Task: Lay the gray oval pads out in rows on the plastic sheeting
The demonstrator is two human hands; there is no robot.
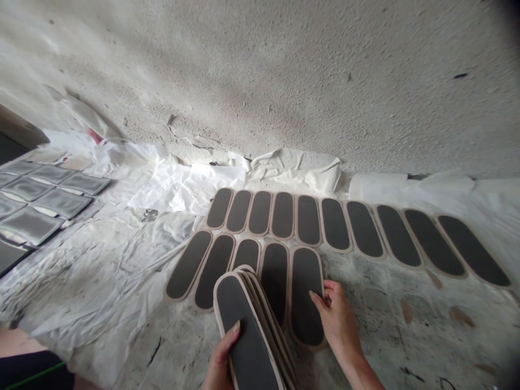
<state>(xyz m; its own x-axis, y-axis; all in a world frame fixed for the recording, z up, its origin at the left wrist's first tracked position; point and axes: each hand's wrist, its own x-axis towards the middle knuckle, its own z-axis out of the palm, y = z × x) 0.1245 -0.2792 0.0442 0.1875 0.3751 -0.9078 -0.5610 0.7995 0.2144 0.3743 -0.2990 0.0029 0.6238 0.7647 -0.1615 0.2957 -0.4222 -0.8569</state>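
My left hand (221, 360) grips a stack of oval boards (252, 330) with dark grey faces and pale rims, thumb on the top board. My right hand (337, 317) rests on the right edge of one oval board (305, 292) lying flat on the floor, its fingers curled around that edge. This board ends a short near row of oval boards (215, 268). Behind it runs a long far row of oval boards (365, 230) along the wall.
White plastic sheeting (122, 254) covers the floor at left. Several shiny grey rectangular panels (40, 197) lie at far left. A rough plastered wall (284, 81) rises behind. Bare stained floor (426, 319) lies to the right. Part of a person's leg (24, 363) shows at bottom left.
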